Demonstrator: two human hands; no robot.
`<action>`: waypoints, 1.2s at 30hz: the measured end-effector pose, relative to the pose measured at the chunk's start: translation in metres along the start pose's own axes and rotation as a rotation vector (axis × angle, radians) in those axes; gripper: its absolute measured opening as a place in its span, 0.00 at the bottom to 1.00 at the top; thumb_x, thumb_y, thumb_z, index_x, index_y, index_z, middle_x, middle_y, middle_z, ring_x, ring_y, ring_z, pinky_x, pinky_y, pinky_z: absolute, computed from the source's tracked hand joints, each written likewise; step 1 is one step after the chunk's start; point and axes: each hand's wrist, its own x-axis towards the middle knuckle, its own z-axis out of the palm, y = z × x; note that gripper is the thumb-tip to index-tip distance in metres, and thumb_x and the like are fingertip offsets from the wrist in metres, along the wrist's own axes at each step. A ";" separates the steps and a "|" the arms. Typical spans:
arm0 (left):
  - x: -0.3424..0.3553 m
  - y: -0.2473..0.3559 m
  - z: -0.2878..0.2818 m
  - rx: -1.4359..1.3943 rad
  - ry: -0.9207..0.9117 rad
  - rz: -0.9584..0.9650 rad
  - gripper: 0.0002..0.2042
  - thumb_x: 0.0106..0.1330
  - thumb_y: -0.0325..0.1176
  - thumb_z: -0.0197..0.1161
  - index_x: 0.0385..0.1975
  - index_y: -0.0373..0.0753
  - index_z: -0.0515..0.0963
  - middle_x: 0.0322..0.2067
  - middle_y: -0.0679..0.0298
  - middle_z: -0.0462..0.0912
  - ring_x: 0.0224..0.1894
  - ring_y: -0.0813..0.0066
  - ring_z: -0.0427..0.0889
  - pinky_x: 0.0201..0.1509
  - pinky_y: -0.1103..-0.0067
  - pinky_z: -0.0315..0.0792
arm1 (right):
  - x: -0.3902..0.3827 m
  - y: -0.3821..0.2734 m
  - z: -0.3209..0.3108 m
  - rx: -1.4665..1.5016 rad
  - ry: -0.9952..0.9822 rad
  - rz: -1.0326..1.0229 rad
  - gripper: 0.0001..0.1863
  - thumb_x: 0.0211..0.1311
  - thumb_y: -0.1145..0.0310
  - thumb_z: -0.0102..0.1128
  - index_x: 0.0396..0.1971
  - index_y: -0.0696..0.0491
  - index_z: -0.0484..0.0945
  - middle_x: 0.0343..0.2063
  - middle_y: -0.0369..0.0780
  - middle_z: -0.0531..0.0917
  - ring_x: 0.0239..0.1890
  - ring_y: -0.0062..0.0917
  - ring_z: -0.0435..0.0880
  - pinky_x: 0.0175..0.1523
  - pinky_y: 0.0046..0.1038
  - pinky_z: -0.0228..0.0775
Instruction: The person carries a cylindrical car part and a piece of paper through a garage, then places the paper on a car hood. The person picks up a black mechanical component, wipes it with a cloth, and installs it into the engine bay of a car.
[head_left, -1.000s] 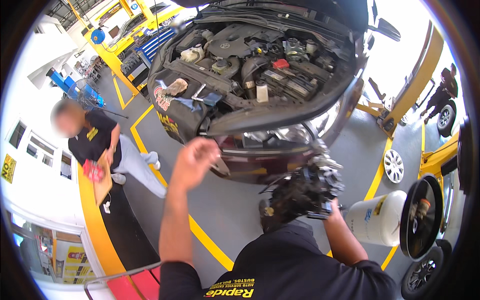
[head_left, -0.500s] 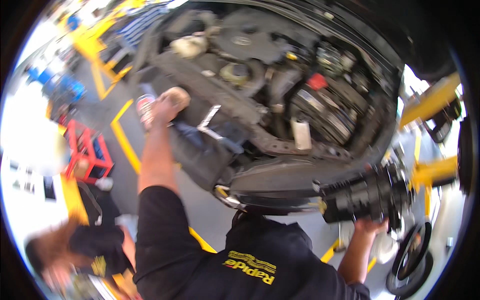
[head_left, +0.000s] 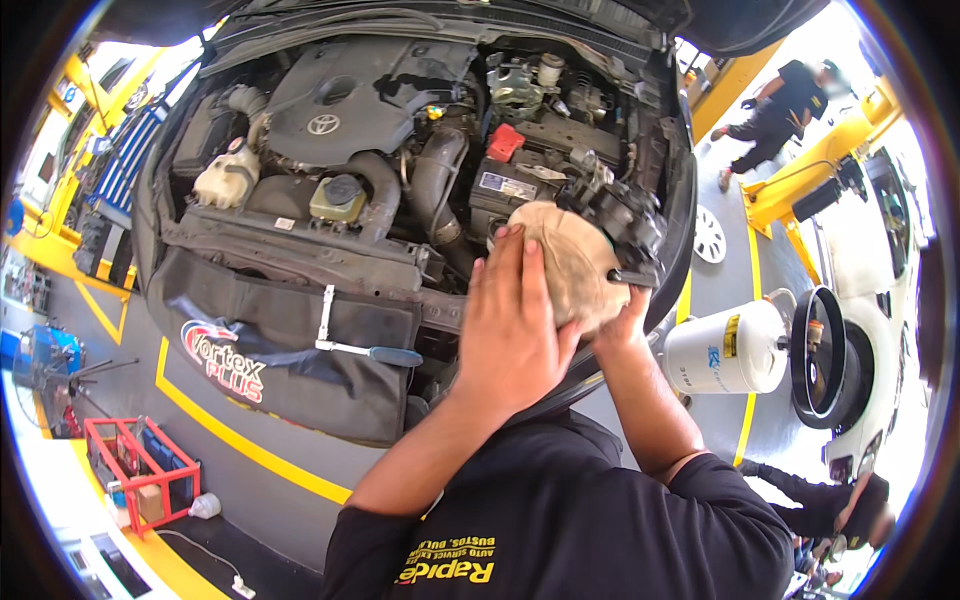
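In front of the car's open engine bay (head_left: 400, 190), my left hand (head_left: 515, 315) presses a rounded tan cloth (head_left: 572, 262) with its fingers laid over it and the thumb along its lower edge. The cloth covers part of a black engine part (head_left: 625, 225) with metal fittings at its upper end. My right hand (head_left: 622, 325) supports that part from below, its fingers mostly hidden behind it and the cloth. To the left of my hands, a ratchet (head_left: 368, 352) with a blue handle and a silver extension lies on the dark fender cover (head_left: 300, 360).
A white tank (head_left: 725, 350) stands to the right, beside a black ring (head_left: 818, 355) and a white car. A red metal cart (head_left: 140, 475) is on the floor at left. Yellow lift posts (head_left: 800, 195) and a person (head_left: 785, 115) are at the far right.
My left hand has come from the fender cover with the tan cloth to the black part. My right hand has raised the part from the lower right toward the middle. The view has shifted.
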 end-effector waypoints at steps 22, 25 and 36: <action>0.128 0.059 0.103 0.082 0.108 0.099 0.18 0.80 0.42 0.47 0.52 0.32 0.73 0.56 0.45 0.76 0.60 0.49 0.75 0.63 0.57 0.68 | 0.054 -0.109 -0.016 0.068 0.031 0.068 0.28 0.59 0.51 0.65 0.58 0.48 0.75 0.51 0.40 0.84 0.53 0.33 0.83 0.59 0.44 0.76; 0.147 0.047 0.089 -0.148 -0.140 -0.338 0.14 0.78 0.38 0.49 0.47 0.32 0.73 0.50 0.41 0.78 0.54 0.39 0.78 0.56 0.55 0.71 | 0.059 -0.109 -0.023 -0.009 -0.067 0.077 0.28 0.59 0.56 0.68 0.57 0.47 0.72 0.48 0.37 0.82 0.51 0.30 0.83 0.56 0.38 0.79; 0.061 0.073 0.096 0.347 -0.003 0.191 0.37 0.65 0.37 0.63 0.71 0.27 0.56 0.66 0.30 0.60 0.65 0.30 0.67 0.67 0.51 0.65 | 0.056 -0.127 -0.014 0.057 -0.078 -0.047 0.26 0.63 0.62 0.67 0.56 0.56 0.71 0.47 0.46 0.82 0.51 0.36 0.84 0.53 0.41 0.80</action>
